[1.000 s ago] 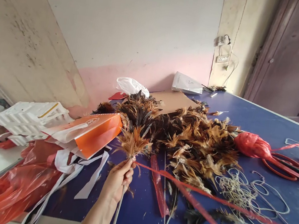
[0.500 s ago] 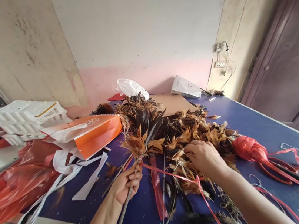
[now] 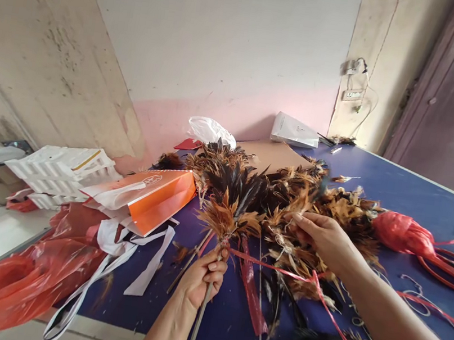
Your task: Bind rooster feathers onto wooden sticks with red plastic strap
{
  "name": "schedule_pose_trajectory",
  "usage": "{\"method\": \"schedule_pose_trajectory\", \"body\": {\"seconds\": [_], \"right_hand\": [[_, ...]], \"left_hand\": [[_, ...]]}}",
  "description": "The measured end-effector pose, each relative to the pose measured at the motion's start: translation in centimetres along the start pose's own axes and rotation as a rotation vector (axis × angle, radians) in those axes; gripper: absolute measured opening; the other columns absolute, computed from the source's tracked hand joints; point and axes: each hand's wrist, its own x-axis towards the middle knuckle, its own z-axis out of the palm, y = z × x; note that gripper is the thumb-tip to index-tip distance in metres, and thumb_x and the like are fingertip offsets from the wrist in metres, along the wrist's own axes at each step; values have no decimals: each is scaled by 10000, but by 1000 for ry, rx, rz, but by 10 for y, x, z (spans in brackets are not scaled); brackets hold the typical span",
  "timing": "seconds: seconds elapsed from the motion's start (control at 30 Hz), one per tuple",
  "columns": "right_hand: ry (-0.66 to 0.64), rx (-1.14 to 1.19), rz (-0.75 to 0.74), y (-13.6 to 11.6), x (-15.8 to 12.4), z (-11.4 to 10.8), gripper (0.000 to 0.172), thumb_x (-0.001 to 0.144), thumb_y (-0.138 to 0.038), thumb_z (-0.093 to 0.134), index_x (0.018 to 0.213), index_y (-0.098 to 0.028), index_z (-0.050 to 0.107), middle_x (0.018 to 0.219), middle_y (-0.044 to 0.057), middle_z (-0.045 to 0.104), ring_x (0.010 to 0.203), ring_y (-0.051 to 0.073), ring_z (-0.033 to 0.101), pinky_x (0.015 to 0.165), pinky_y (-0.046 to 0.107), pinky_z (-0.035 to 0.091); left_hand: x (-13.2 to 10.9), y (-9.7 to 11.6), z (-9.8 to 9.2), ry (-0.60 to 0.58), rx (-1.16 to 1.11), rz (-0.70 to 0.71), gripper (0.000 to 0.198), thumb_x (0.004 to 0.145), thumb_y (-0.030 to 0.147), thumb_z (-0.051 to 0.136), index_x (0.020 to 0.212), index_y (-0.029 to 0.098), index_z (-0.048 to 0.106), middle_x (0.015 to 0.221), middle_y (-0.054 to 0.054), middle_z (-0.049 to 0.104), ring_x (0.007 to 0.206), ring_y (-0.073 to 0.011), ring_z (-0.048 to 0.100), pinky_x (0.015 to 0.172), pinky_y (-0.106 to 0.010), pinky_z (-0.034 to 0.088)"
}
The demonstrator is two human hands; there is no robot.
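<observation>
My left hand (image 3: 205,275) is wrapped round a thin stick (image 3: 196,324) that has brown and black feathers (image 3: 231,210) bound at its top. Red plastic ribbon (image 3: 276,266) runs from the binding to the right, below my right hand. Over the large pile of brown and black feathers (image 3: 340,209), my right hand (image 3: 312,228) has thumb and fingers pinched on a brown feather (image 3: 301,201), which stands up from the fingertips.
A red ribbon ball (image 3: 403,233) lies right of the pile. An orange and white paper bag (image 3: 162,200), a red plastic bag (image 3: 42,267) and white straps (image 3: 153,267) lie left. Cardboard (image 3: 272,154) and a white package (image 3: 295,130) are at the back.
My right hand has lifted slightly from the pile with a feather now showing in its fingers. The whole view has shifted, so the table's things appear further right.
</observation>
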Motion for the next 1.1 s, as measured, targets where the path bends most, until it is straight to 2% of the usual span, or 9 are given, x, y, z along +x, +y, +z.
{"method": "schedule_pose_trajectory", "body": {"seconds": [0.07,0.1,0.2,0.27,0.37,0.57,0.73,0.9,1.1], "right_hand": [[-110,333,42,-13,-13,18,440,777,-562,491,756,-145,630,711,40,586,547,99,453,516,232,364],[-164,403,52,-17,-20,30,432,763,-557,521,744,-140,633,688,33,578,536,89,434,511,225,352],[-290,413,82,-22,-34,67,391,713,-517,607,672,-129,636,573,-11,513,512,70,372,507,214,312],[-293,449,103,-20,-37,87,364,662,-492,662,655,-130,634,569,-21,517,529,72,375,523,213,311],[-211,545,157,-13,-34,107,350,610,-480,700,637,-141,620,569,-25,534,514,72,370,508,217,299],[-159,699,185,-5,-27,119,325,571,-452,736,583,-149,616,613,8,607,589,108,484,607,236,368],[-161,724,256,-6,-27,120,327,554,-443,744,582,-157,588,539,-12,580,479,84,434,497,229,324],[-135,788,272,-1,-24,124,322,546,-379,753,586,-173,509,532,-24,575,457,75,432,479,219,322],[32,635,257,6,-25,132,216,623,-298,649,613,-179,469,505,-47,504,477,88,429,491,227,320]], "left_hand": [[0,-1,0,-11,21,-3,229,899,85,374,852,112,597,702,-38,560,404,11,404,293,-46,257],[0,-1,0,-16,22,-9,230,902,92,373,839,107,595,707,-42,566,405,11,404,292,-43,259],[1,-2,1,-13,-13,-39,251,918,133,358,829,75,585,726,-64,581,398,15,400,286,-40,269],[1,-2,2,0,-40,-56,265,924,145,343,841,58,579,714,-65,579,388,15,399,280,-42,272],[0,-1,4,22,-54,-64,257,921,141,344,835,61,573,666,-41,558,376,10,399,271,-46,264],[-1,-2,4,47,-15,-48,180,887,86,396,858,80,573,700,-44,553,392,10,414,281,-41,262],[-2,-2,8,77,47,-46,119,844,56,469,816,91,579,720,-43,561,403,13,420,295,-36,276],[-2,-5,10,99,80,-37,187,873,63,408,844,72,593,701,-45,559,399,6,421,290,-45,287],[0,-8,10,85,165,-13,99,819,66,521,801,71,618,694,-45,572,384,12,421,279,-46,280]]}}
